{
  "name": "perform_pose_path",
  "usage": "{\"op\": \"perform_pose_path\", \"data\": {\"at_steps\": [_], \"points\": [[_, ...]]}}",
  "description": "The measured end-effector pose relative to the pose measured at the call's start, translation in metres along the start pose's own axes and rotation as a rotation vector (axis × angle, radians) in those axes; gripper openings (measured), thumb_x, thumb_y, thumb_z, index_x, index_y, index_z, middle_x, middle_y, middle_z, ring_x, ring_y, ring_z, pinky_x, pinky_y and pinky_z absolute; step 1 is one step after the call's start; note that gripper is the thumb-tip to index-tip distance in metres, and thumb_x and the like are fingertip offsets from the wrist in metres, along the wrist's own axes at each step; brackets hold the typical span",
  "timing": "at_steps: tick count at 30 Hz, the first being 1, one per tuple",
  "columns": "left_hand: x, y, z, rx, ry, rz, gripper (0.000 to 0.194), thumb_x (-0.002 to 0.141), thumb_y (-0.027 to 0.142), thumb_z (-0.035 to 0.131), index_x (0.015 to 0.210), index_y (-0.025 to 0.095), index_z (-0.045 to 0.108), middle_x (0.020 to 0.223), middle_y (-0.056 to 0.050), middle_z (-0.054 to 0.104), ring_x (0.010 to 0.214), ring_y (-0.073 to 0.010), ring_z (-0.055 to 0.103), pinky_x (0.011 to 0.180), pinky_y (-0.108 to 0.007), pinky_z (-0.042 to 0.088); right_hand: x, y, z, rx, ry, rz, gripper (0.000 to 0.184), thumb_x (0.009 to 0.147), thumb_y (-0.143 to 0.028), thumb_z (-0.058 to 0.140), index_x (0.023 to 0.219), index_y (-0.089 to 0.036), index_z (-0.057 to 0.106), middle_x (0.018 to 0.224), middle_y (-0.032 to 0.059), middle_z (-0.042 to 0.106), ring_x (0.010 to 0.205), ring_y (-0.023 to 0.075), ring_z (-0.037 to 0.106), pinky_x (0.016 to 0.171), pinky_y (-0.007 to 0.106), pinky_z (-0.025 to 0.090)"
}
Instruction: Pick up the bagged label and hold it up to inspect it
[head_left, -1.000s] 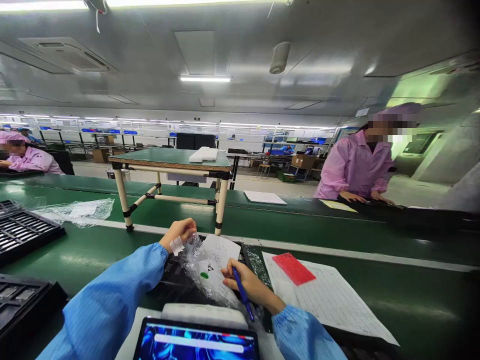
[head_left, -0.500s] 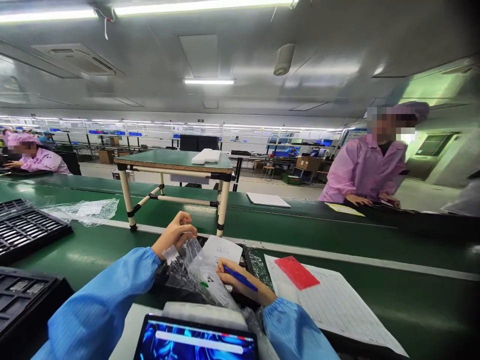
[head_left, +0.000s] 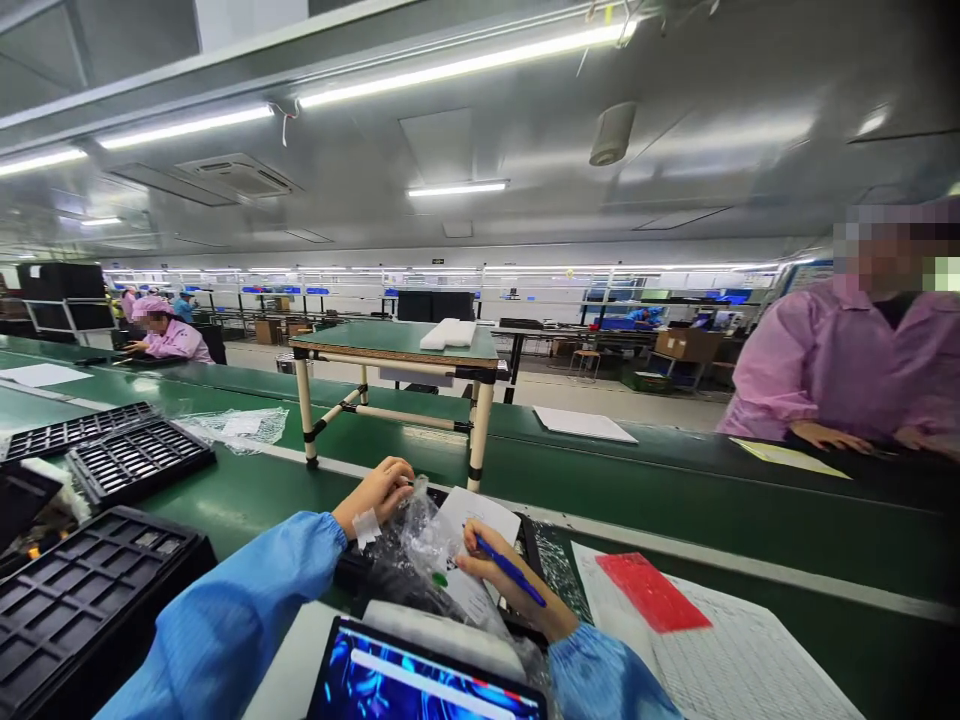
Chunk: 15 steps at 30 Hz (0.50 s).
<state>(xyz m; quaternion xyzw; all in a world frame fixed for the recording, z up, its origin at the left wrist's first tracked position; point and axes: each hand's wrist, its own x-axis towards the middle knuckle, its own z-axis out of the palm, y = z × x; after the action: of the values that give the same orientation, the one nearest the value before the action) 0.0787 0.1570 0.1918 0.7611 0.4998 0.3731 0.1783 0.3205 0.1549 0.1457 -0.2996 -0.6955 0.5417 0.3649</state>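
Holding a bagged paper with pen in hand

Lying at the lower middle of the frame, the paper (head_left: 480, 545) sits partly inside a crinkled clear bag (head_left: 409, 540) on top of a black tray (head_left: 525, 535). A green dot shows on the paper's lower part. The left hand (head_left: 379, 490) is closed in a pinch on the bag's upper left edge, with a white tag at its wrist. The right hand (head_left: 499, 580) rests on the paper, fingers curled around a blue pen (head_left: 510, 572) that slants down to the right across it.

Just below, at the bottom edge, a tablet (head_left: 427, 680) shows a blue screen. To the right lies a printed sheet (head_left: 735, 660) with a red card (head_left: 651, 592) on it. All of this rests on a green surface (head_left: 255, 490). Black slotted trays (head_left: 97, 580) fill the lower left. Behind the hands stands a small stand (head_left: 397, 345) on pipe legs, carrying a white block. At the right edge, a person in a pink coat (head_left: 847, 360) rests both hands on the far surface.
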Motion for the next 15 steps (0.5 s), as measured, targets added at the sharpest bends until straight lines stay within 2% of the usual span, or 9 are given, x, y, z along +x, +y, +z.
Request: {"op": "perform_pose_path", "data": {"at_steps": [3, 7, 9, 11, 15], "points": [[-0.011, -0.005, 0.003, 0.01, -0.053, -0.157, 0.032, 0.087, 0.024, 0.062, 0.116, 0.015, 0.051, 0.114, -0.008, 0.055, 0.093, -0.021, 0.059, 0.082, -0.041, 0.05, 0.001, 0.002, 0.003, -0.058, 0.173, -0.032, 0.023, 0.064, -0.024, 0.06, 0.063, -0.025, 0.038, 0.062, -0.0043, 0.038, 0.059, 0.0158, 0.038, 0.056, 0.028, 0.03], [-0.021, -0.009, 0.009, 0.007, -0.17, -0.343, 0.024, 0.086, 0.027, 0.064, 0.105, 0.014, 0.058, 0.093, -0.004, 0.062, 0.079, -0.0173, 0.062, 0.074, -0.037, 0.053, 0.003, 0.009, 0.005, -0.093, 0.302, -0.06, 0.023, 0.061, -0.026, 0.061, 0.059, -0.025, 0.038, 0.06, -0.0044, 0.04, 0.058, 0.0163, 0.041, 0.056, 0.029, 0.034], [-0.02, -0.007, 0.013, -0.013, -0.177, -0.431, 0.019, 0.088, 0.027, 0.062, 0.1, 0.013, 0.059, 0.087, -0.002, 0.063, 0.072, -0.0151, 0.062, 0.068, -0.033, 0.054, 0.004, 0.014, 0.005, -0.09, 0.321, -0.061, 0.024, 0.058, -0.028, 0.062, 0.057, -0.026, 0.038, 0.056, -0.0053, 0.04, 0.054, 0.0158, 0.042, 0.054, 0.029, 0.035], [-0.015, -0.003, 0.017, -0.038, -0.136, -0.515, 0.017, 0.089, 0.028, 0.06, 0.095, 0.012, 0.06, 0.087, -0.002, 0.063, 0.074, -0.0155, 0.063, 0.067, -0.032, 0.054, 0.006, 0.018, 0.003, -0.075, 0.318, -0.06, 0.026, 0.056, -0.03, 0.064, 0.056, -0.026, 0.038, 0.054, -0.0057, 0.041, 0.051, 0.0155, 0.044, 0.052, 0.029, 0.037], [-0.005, 0.009, 0.027, -0.135, -0.036, -0.667, 0.016, 0.092, 0.031, 0.056, 0.097, 0.016, 0.061, 0.092, -0.003, 0.063, 0.075, -0.0148, 0.062, 0.066, -0.029, 0.054, 0.009, 0.025, -0.001, -0.034, 0.259, -0.056, 0.032, 0.056, -0.037, 0.066, 0.055, -0.026, 0.036, 0.053, -0.0035, 0.052, 0.057, 0.0214, 0.06, 0.055, 0.032, 0.047]]}}
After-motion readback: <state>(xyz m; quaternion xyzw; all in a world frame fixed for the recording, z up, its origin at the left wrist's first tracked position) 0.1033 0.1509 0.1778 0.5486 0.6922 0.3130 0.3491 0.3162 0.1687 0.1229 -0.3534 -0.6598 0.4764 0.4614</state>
